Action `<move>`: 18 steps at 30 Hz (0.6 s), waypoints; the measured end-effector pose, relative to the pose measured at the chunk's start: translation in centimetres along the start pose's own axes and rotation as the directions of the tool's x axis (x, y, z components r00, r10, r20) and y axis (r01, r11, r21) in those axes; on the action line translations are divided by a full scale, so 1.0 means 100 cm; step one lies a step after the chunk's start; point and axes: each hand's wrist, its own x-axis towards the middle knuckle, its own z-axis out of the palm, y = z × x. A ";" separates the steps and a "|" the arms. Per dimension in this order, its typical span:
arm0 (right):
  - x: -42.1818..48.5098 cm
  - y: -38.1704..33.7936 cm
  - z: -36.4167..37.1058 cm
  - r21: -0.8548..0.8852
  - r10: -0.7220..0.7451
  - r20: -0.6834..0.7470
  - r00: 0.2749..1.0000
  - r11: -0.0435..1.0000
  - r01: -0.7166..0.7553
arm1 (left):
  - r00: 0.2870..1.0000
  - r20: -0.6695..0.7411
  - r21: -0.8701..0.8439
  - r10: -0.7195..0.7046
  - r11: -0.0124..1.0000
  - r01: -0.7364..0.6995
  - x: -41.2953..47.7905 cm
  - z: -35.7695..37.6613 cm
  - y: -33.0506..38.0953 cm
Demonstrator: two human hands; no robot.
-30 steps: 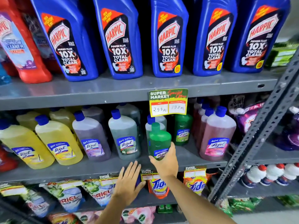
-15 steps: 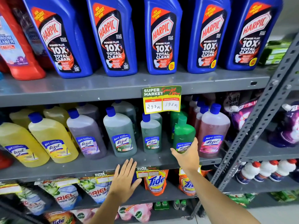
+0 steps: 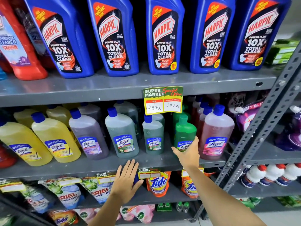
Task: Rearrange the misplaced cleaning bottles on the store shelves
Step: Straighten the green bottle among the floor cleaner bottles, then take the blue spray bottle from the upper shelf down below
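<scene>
A small green Lizol bottle (image 3: 184,131) stands upright on the grey middle shelf (image 3: 97,167), between a small grey-green Lizol bottle (image 3: 153,134) and a pink Lizol bottle (image 3: 216,132). My right hand (image 3: 187,154) wraps its lower part, thumb on the right side and fingers on the left. Another green bottle shows behind it, partly hidden by the price tag (image 3: 162,100). My left hand (image 3: 127,181) lies flat with fingers apart against the front edge of the middle shelf and holds nothing.
Yellow (image 3: 55,141), purple (image 3: 88,136) and grey-green (image 3: 122,134) Lizol bottles fill the shelf to the left. Blue Harpic bottles (image 3: 164,38) line the shelf above. Tide (image 3: 158,183) and Ariel pouches hang below. A perforated steel upright (image 3: 260,128) slants at the right.
My right hand has carried the green bottle to the right, from in front of the small grey-green bottle to the gap beside the pink one. My left hand has stayed on the shelf edge.
</scene>
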 end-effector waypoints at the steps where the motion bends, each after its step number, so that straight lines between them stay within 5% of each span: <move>1: 0.002 0.000 0.000 0.003 -0.001 0.007 1.000 1.000 0.001 | 1.000 -0.002 -0.001 0.002 1.000 -0.002 0.000 0.000 0.000; 11: -0.010 0.002 -0.012 0.009 -0.040 0.089 0.995 0.999 0.040 | 0.996 0.084 0.034 0.011 0.999 -0.014 -0.002 -0.010 0.001; 18: -0.109 -0.049 -0.002 0.053 -0.409 -0.106 0.906 0.908 0.416 | 0.975 -0.222 0.045 0.004 0.999 0.006 -0.038 -0.071 -0.023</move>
